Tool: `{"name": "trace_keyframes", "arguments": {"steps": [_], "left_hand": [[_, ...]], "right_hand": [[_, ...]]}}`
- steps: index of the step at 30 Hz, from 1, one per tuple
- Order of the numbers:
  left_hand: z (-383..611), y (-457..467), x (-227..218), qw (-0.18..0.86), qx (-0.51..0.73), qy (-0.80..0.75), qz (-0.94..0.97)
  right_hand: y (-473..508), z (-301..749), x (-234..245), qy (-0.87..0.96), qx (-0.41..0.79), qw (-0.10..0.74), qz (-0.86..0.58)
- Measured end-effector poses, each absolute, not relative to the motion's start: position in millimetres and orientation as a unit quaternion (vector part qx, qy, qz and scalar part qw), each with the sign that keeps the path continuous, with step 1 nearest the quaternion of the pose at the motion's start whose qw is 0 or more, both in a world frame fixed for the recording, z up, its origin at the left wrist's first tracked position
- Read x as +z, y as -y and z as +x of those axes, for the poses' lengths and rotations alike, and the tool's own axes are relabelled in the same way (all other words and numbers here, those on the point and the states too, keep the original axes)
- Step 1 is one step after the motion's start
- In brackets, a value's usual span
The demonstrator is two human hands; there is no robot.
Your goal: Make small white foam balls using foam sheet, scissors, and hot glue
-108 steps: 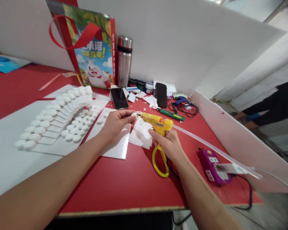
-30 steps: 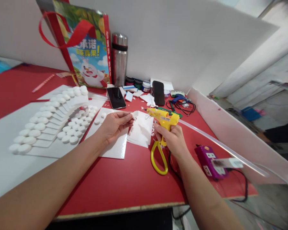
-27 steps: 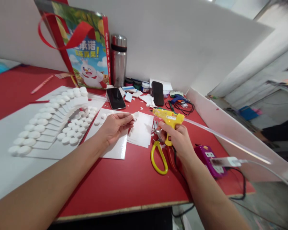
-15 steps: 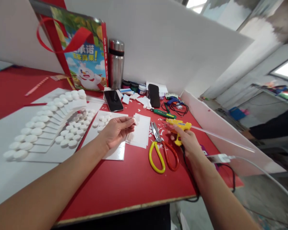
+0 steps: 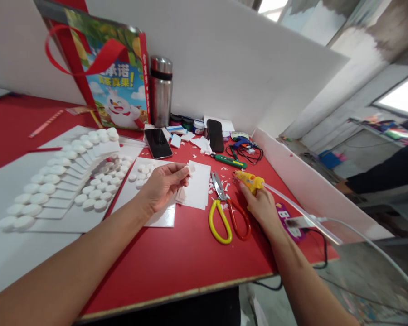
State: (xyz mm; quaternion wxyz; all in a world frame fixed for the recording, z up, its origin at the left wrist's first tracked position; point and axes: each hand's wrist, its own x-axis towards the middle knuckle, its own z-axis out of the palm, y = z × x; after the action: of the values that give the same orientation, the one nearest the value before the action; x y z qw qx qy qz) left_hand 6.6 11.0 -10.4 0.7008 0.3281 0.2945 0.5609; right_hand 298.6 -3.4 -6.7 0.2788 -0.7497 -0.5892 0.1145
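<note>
My left hand (image 5: 168, 183) pinches a small white piece (image 5: 191, 168) between thumb and fingertips, above white sheets (image 5: 200, 185) on the table. My right hand (image 5: 263, 203) is closed around a yellow hot glue gun (image 5: 250, 178), low over the red tabletop. A long clear glue stick (image 5: 302, 212) juts from the gun's back end. Between my hands lie scissors (image 5: 221, 194) with one yellow and one red handle, blades partly apart. Beside my left hand, small white discs (image 5: 143, 170) rest on a white board (image 5: 163, 219). The fingers under the gun are partly hidden.
At left, rows of white discs (image 5: 47, 188) line a stepped white structure. A printed bag (image 5: 119, 90), steel flask (image 5: 161, 95) and two phones (image 5: 158, 144) stand or lie behind. A green-handled tool (image 5: 229, 160), cables and white scraps lie farther back. Another person's arm (image 5: 384, 170) shows at right.
My right hand has turned the glue gun and brought it slightly lower; the glue stick's rear end swung down. My left hand stays nearly in place with its white piece.
</note>
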Motion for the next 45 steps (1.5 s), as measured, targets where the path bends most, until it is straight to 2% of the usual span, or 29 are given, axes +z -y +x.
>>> {"name": "trace_keyframes", "arguments": {"steps": [5, 9, 11, 12, 14, 16, 20, 24, 28, 45], "left_hand": [[7.6, -9.2, -9.6, 0.718, 0.549, -0.262, 0.337], [7.5, -7.8, -7.5, 0.722, 0.549, -0.249, 0.340], [7.7, -7.0, -6.7, 0.724, 0.548, -0.244, 0.339], [8.0, -6.5, -6.4, 0.727, 0.548, -0.239, 0.338], [8.7, -5.8, -6.2, 0.730, 0.549, -0.230, 0.336], [9.2, -5.6, -6.2, 0.731, 0.554, -0.225, 0.327], [7.4, -6.9, -7.2, 0.734, 0.575, -0.224, 0.284], [5.0, -8.6, -8.6, 0.739, 0.580, -0.221, 0.262], [6.3, -9.3, -9.7, 0.738, 0.569, -0.237, 0.275], [2.0, -8.6, -9.9, 0.748, 0.524, -0.269, 0.307]], "right_hand": [[20.4, 300.8, 1.0, 0.636, 0.052, 0.182, -0.748], [67.8, 299.3, 16.0, 0.683, -0.056, 0.155, -0.712], [89.6, 285.1, 30.6, 0.719, -0.069, 0.184, -0.667], [95.0, 273.9, 38.3, 0.735, -0.050, 0.224, -0.638], [90.1, 246.5, 50.0, 0.750, 0.027, 0.318, -0.580], [65.6, 218.8, 51.7, 0.753, 0.110, 0.375, -0.529], [5.2, 180.9, 26.4, 0.734, 0.261, 0.437, -0.449], [-5.5, 165.0, -0.5, 0.723, 0.285, 0.493, -0.391], [7.2, 164.9, -7.3, 0.715, 0.284, 0.518, -0.373], [8.7, 174.4, -6.8, 0.761, 0.208, 0.515, -0.336]]}}
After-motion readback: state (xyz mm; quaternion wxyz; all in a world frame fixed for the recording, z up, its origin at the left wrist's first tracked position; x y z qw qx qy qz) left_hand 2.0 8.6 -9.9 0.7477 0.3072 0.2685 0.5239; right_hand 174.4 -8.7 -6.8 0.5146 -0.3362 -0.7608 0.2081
